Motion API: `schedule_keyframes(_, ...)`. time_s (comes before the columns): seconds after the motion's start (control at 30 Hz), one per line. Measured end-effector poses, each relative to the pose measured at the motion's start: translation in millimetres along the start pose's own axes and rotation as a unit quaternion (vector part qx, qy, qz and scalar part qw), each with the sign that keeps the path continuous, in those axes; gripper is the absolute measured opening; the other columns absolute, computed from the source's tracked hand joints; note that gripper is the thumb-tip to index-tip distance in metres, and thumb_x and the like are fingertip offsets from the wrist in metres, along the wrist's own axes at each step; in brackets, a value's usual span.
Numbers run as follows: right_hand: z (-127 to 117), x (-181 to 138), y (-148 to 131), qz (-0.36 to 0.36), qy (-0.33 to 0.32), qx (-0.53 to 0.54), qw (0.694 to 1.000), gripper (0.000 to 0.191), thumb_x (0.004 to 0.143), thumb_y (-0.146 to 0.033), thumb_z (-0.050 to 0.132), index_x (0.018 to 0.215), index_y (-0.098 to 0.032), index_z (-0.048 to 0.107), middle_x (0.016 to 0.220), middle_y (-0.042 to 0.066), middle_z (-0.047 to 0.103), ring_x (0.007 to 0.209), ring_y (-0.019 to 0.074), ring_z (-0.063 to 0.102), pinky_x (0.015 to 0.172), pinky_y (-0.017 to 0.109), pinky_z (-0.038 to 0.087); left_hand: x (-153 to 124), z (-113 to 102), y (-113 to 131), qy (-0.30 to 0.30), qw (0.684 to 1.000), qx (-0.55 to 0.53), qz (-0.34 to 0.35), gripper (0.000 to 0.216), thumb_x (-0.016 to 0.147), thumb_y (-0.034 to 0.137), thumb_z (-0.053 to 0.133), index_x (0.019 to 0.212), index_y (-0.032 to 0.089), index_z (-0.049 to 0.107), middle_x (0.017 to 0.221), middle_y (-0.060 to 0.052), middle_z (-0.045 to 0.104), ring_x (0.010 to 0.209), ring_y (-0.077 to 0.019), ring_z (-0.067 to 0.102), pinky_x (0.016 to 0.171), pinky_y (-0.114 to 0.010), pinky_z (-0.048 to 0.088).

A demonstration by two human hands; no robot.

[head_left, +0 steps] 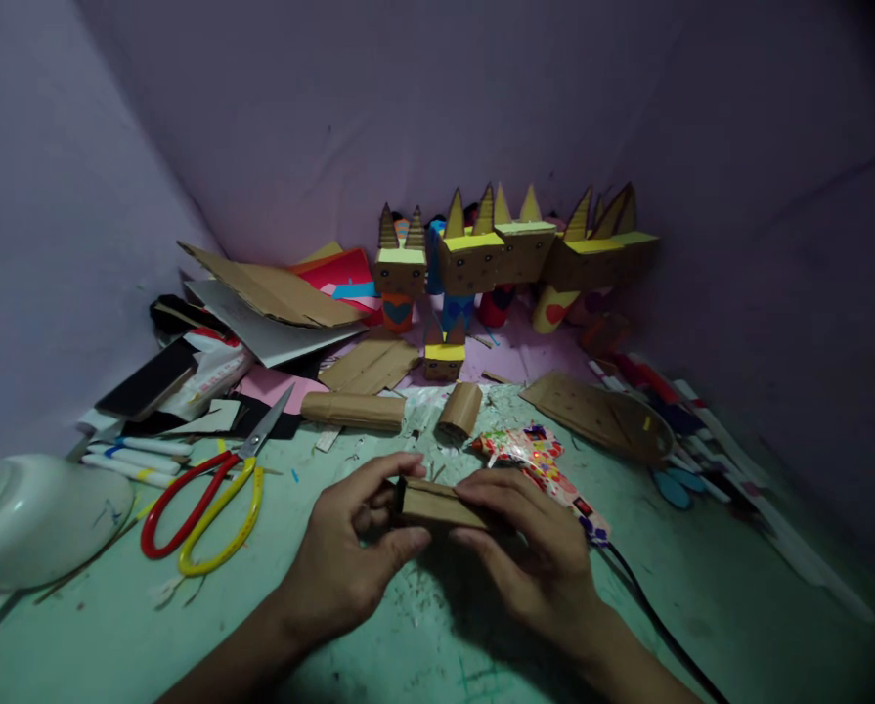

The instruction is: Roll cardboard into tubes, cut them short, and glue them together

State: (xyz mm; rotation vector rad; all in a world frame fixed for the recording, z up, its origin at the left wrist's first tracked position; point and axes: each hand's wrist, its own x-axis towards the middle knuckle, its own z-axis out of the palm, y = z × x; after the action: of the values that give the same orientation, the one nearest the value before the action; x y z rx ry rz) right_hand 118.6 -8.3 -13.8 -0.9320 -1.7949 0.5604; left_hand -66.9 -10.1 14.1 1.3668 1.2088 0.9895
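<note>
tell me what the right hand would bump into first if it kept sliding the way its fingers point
The right hand points left, along the cardboard piece it holds, so it would first meet the left hand gripping the other end. Beyond that lie the scissors, though depth is hard to judge.

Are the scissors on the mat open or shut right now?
Shut, as far as the picture shows. The scissors lie flat left of the left hand, blades together in one point, red and yellow handles side by side.

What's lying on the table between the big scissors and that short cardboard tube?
A long rolled cardboard tube lies between the scissors and the short tube, seen in the head view.
</note>
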Motion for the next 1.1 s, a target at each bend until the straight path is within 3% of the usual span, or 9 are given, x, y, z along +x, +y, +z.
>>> schedule_keyframes(0.13, 1.2, -0.5, 0.2, 0.013, 0.004, 0.020, 1.000, 0.028, 0.076, -0.012, 0.064, 0.100, -0.024, 0.063, 0.090, 0.005, 0.067, 0.083, 0.0206, 0.064, 0.070, 0.033, 0.053, 2.7, -0.5, 1.1, 0.011, 0.998, 0.020, 0.060, 0.020, 0.069, 0.016, 0.066, 0.089, 0.019, 0.068, 0.099, -0.006, 0.065, 0.091, -0.0195, 0.064, 0.072, -0.027, 0.054)
schedule_keyframes(0.33, 1.9, -1.2, 0.6, 0.044, -0.065, 0.055, 0.995, 0.035, 0.076, -0.012, 0.061, 0.107, -0.026, 0.060, 0.099, 0.005, 0.069, 0.092, 0.0205, 0.065, 0.078, 0.031, 0.054, -0.2, -3.1, 0.0, -0.006, 0.981, 0.097, 0.170, 0.025, 0.069, 0.009, 0.066, 0.093, 0.019, 0.065, 0.093, -0.005, 0.065, 0.088, -0.0179, 0.062, 0.079, -0.030, 0.050)
schedule_keyframes(0.4, 2.7, -1.1, -0.4, 0.092, -0.095, 0.109, 0.985, 0.032, 0.077, -0.015, 0.061, 0.107, -0.026, 0.061, 0.100, 0.005, 0.070, 0.093, 0.0209, 0.066, 0.078, 0.030, 0.054, -3.2, -3.8, -0.1, -0.019, 0.974, 0.106, 0.197, 0.033, 0.069, 0.007, 0.065, 0.100, 0.020, 0.063, 0.097, -0.005, 0.064, 0.091, -0.0180, 0.061, 0.083, -0.030, 0.049)
schedule_keyframes(0.5, 5.1, -1.6, -2.3, 0.204, -0.116, 0.204, 0.950, 0.021, 0.079, -0.023, 0.063, 0.101, -0.025, 0.064, 0.095, 0.006, 0.072, 0.089, 0.0214, 0.068, 0.076, 0.030, 0.055, -5.8, -3.8, 1.0, -0.020, 0.977, 0.109, 0.185, 0.047, 0.068, 0.008, 0.067, 0.113, 0.022, 0.057, 0.106, -0.006, 0.062, 0.097, -0.0196, 0.059, 0.084, -0.031, 0.048)
schedule_keyframes(0.6, 8.5, -3.0, -2.2, 0.248, -0.118, 0.266, 0.924, 0.019, 0.079, -0.028, 0.064, 0.098, -0.025, 0.065, 0.095, 0.006, 0.072, 0.088, 0.0217, 0.068, 0.076, 0.032, 0.054, -4.9, -2.3, 3.2, -0.032, 0.987, 0.085, 0.135, 0.048, 0.067, 0.013, 0.071, 0.113, 0.019, 0.057, 0.105, -0.007, 0.061, 0.093, -0.0199, 0.059, 0.080, -0.031, 0.049)
schedule_keyframes(0.67, 10.6, -3.2, -1.0, 0.237, -0.112, 0.280, 0.924, 0.020, 0.080, -0.029, 0.064, 0.100, -0.027, 0.065, 0.096, 0.006, 0.072, 0.090, 0.0220, 0.068, 0.077, 0.032, 0.054, -3.4, -0.9, 4.3, -0.047, 0.989, 0.059, 0.128, 0.036, 0.069, 0.015, 0.071, 0.104, 0.017, 0.062, 0.099, -0.007, 0.061, 0.089, -0.0191, 0.059, 0.078, -0.031, 0.048)
schedule_keyframes(0.77, 12.4, -1.6, 0.8, 0.183, -0.079, 0.248, 0.948, 0.019, 0.078, -0.028, 0.067, 0.097, -0.027, 0.067, 0.096, 0.007, 0.070, 0.091, 0.0226, 0.066, 0.077, 0.032, 0.054, -1.4, 0.4, 3.8, -0.060, 0.988, 0.046, 0.134, 0.023, 0.073, 0.019, 0.069, 0.096, 0.016, 0.066, 0.092, -0.006, 0.059, 0.084, -0.0182, 0.059, 0.074, -0.030, 0.047)
schedule_keyframes(0.9, 12.0, 1.1, 0.9, 0.110, -0.070, 0.185, 0.974, 0.015, 0.078, -0.025, 0.065, 0.092, -0.027, 0.070, 0.083, 0.005, 0.070, 0.078, 0.0196, 0.066, 0.066, 0.027, 0.054, -0.5, 0.2, 1.1, -0.068, 0.988, 0.065, 0.122, 0.016, 0.074, 0.021, 0.069, 0.090, 0.015, 0.068, 0.085, -0.005, 0.057, 0.076, -0.0166, 0.057, 0.067, -0.029, 0.046)
schedule_keyframes(1.1, 14.8, -1.3, 1.8, 0.109, -0.053, 0.140, 0.983, 0.020, 0.077, -0.017, 0.062, 0.093, -0.026, 0.068, 0.081, 0.002, 0.069, 0.075, 0.0178, 0.066, 0.065, 0.025, 0.053, 0.6, -0.3, 2.4, -0.083, 0.989, 0.095, 0.079, 0.019, 0.072, 0.015, 0.069, 0.089, 0.017, 0.063, 0.088, -0.002, 0.058, 0.080, -0.0164, 0.057, 0.070, -0.028, 0.044)
